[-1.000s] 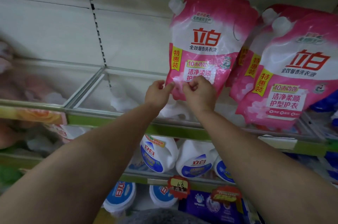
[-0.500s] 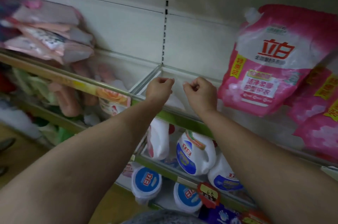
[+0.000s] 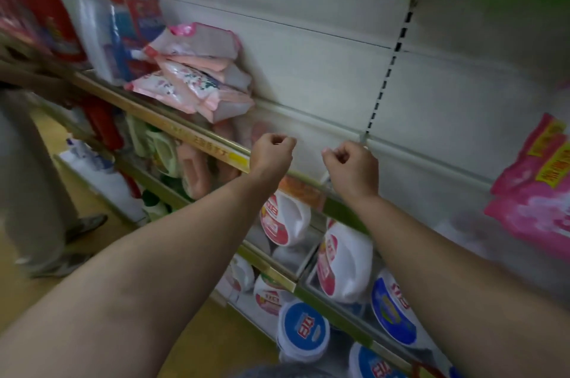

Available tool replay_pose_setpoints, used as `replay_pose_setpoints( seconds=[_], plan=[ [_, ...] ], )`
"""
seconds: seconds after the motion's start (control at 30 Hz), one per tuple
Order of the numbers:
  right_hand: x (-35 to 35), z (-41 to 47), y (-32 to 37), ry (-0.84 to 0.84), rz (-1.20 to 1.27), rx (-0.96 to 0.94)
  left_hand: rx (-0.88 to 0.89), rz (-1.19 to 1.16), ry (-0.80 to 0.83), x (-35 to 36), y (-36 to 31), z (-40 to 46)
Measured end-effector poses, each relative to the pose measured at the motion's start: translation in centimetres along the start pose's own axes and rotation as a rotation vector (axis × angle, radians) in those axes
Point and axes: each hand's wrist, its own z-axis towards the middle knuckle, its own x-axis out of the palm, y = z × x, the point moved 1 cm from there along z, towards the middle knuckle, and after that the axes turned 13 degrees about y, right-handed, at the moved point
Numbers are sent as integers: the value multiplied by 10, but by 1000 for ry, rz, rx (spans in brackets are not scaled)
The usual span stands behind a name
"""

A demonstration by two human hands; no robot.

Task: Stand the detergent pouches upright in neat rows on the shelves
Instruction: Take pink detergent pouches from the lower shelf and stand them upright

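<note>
A pile of pale pink detergent pouches (image 3: 197, 78) lies flat and crooked on the shelf (image 3: 191, 138) at the upper left. A bright pink pouch (image 3: 536, 189) stands at the right edge of the view, partly cut off. My left hand (image 3: 273, 152) and my right hand (image 3: 351, 166) hover side by side over a bare stretch of the shelf between the pile and the standing pouch. The fingers of both are curled in and hold nothing. The pile lies up and to the left of my left hand.
White detergent jugs (image 3: 285, 219) and blue-lidded tubs (image 3: 303, 330) fill the lower shelves under my arms. Tall bottles (image 3: 92, 23) stand at the far left of the upper shelf. Another person's legs and shoes (image 3: 40, 192) stand on the floor at the left.
My hands let go of the bright pink pouch, which stays standing at the right. The view and both curled hands have swung left along the shelf toward the pile of pale pouches.
</note>
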Motion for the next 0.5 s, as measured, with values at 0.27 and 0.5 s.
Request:
replay_pose_setpoints(
  seconds=[0.27,0.5],
  plan=[
    [54,34,26,20,17,-37,-35,16,-119,-74,0,44],
    [73,58,27,15,45,-3,-228,-41,-257,-125,-14,97]
  ],
)
